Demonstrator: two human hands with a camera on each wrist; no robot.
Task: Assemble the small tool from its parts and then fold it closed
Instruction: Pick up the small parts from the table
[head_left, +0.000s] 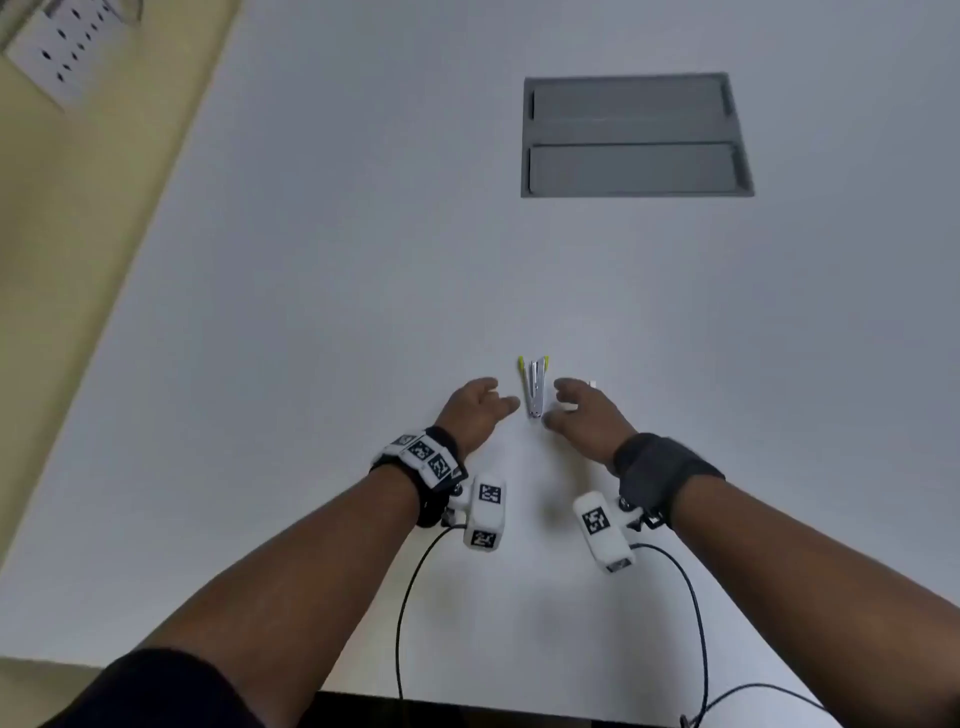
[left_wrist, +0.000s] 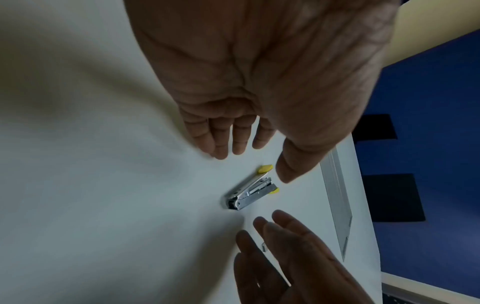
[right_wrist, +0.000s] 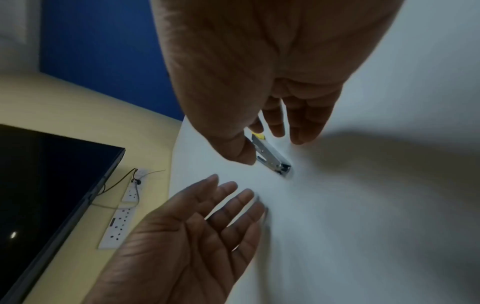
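A small stapler (head_left: 535, 387) of shiny metal, with yellow-green plastic tips, lies on the smooth white table (head_left: 363, 260). It is spread open like a narrow V, the hinge toward the person and the tips at 12 o'clock. The left hand (head_left: 475, 410) is at 9 o'clock of the stapler, just beside it, fingers relaxed and spread, holding nothing; the left wrist view shows a gap between its thumb and the metal. The right hand (head_left: 584, 410) is at 3 o'clock, also spread wide and empty. Its thumb tip is very near the hinge; I cannot tell if it touches. A small white piece (head_left: 591, 385) lies behind this hand. At 12 o'clock, far up the table, a grey rectangular hatch (head_left: 634, 135) with two panels is set flush in the surface.
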